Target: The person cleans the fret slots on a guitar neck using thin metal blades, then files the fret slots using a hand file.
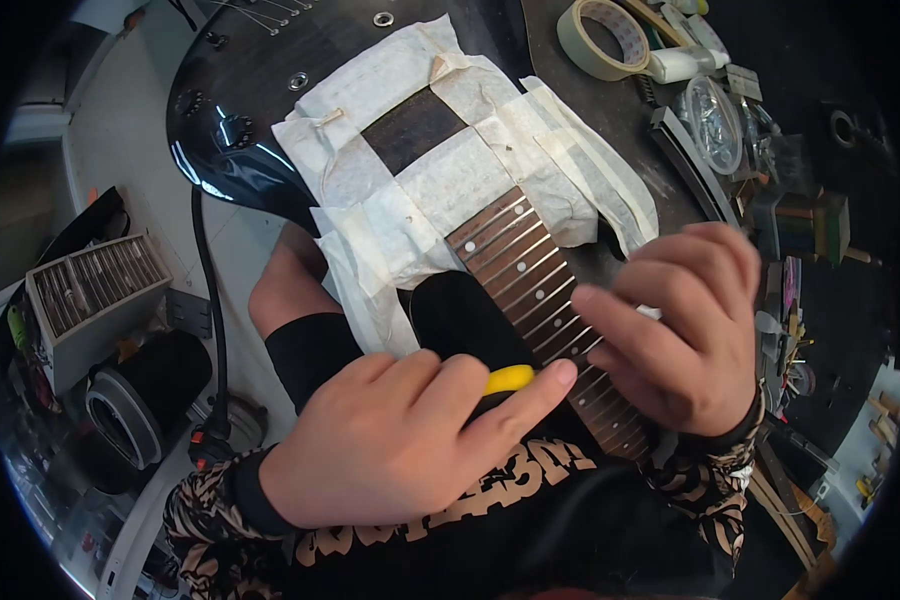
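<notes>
A black electric guitar lies on the bench, its body covered with white paper and masking tape. The dark fretboard with metal frets and white dots runs toward me. My left hand grips a yellow-handled tool, its index finger stretched along it toward the neck. My right hand curls over the right side of the neck, fingertips on the fretboard. The tool's tip is hidden between my hands.
A roll of masking tape and a clear plastic bag lie at the back right among small tools. A white slotted box and a black cable sit on the left.
</notes>
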Motion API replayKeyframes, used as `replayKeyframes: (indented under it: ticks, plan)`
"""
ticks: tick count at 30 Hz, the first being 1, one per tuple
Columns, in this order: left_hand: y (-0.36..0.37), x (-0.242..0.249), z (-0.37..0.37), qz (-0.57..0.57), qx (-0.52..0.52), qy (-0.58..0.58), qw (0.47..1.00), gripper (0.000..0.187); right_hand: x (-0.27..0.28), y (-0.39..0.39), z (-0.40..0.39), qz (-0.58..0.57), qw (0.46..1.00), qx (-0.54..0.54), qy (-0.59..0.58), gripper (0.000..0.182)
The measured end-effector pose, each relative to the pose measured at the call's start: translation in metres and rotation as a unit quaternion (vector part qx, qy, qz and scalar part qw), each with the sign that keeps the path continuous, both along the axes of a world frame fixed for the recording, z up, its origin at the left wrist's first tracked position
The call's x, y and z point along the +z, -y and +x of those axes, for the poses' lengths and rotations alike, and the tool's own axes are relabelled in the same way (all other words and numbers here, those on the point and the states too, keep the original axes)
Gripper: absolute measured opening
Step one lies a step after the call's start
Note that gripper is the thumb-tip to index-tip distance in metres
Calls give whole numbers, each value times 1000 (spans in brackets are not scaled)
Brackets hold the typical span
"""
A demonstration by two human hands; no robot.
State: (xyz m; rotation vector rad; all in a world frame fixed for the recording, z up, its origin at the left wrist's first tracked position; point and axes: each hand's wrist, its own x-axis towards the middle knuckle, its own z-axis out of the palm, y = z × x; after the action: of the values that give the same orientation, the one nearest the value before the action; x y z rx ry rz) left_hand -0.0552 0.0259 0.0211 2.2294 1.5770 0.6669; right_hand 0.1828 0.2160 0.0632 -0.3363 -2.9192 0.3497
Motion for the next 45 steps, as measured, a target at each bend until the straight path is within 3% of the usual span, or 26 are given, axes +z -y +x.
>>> replayKeyframes:
  ticks: [3, 6, 10, 12, 13, 15, 17, 19, 25, 29, 33, 34, 41, 45]
  plan:
    - [-1, 0, 11, 14, -10, 29, 999, 64, 13, 4, 16, -79, 994, 24, 72, 44]
    - [-5, 3, 37, 52, 10, 60, 997, 61, 31, 21, 24, -121, 988, -17, 99, 38]
    - [-6, 5, 63, 81, 24, 195, 977, 55, 49, 23, 55, -148, 978, -40, 140, 33]
    - [4, -3, 60, 133, 54, 250, 958, 54, 57, 10, 95, -218, 953, -93, 189, 28]
    - [14, -8, 59, 161, 62, 277, 945, 53, 46, -4, 151, -321, 916, -188, 155, 25]
    - [35, -28, 55, 140, 61, 242, 958, 41, 28, -12, 198, -415, 856, -285, 121, 29]
    - [51, -55, 62, 104, 50, 222, 968, 32, -2, -19, 251, -448, 814, -358, 98, 21]
    - [55, -69, 76, 91, 43, 162, 982, 27, -36, -19, 286, -446, 794, -409, 57, 18]
    - [45, -83, 110, 63, 60, 74, 993, 32, -86, 5, 298, -283, 846, -451, -4, 19]
    - [38, -86, 125, 58, 55, 10, 997, 27, -83, 27, 262, -91, 866, -491, 19, 20]
    - [41, -91, 133, 52, 42, -38, 997, 21, -81, 32, 248, 171, 878, -439, 79, 23]
    - [43, -90, 134, 42, 46, -31, 998, 21, -79, 34, 241, 189, 873, -446, 59, 25]
    - [74, -71, 106, -39, 106, 44, 993, 18, -36, 54, 153, 75, 957, -277, -39, 23]
    - [98, -62, 75, -95, 117, 151, 977, 26, -33, 53, 91, -20, 986, -146, -81, 31]
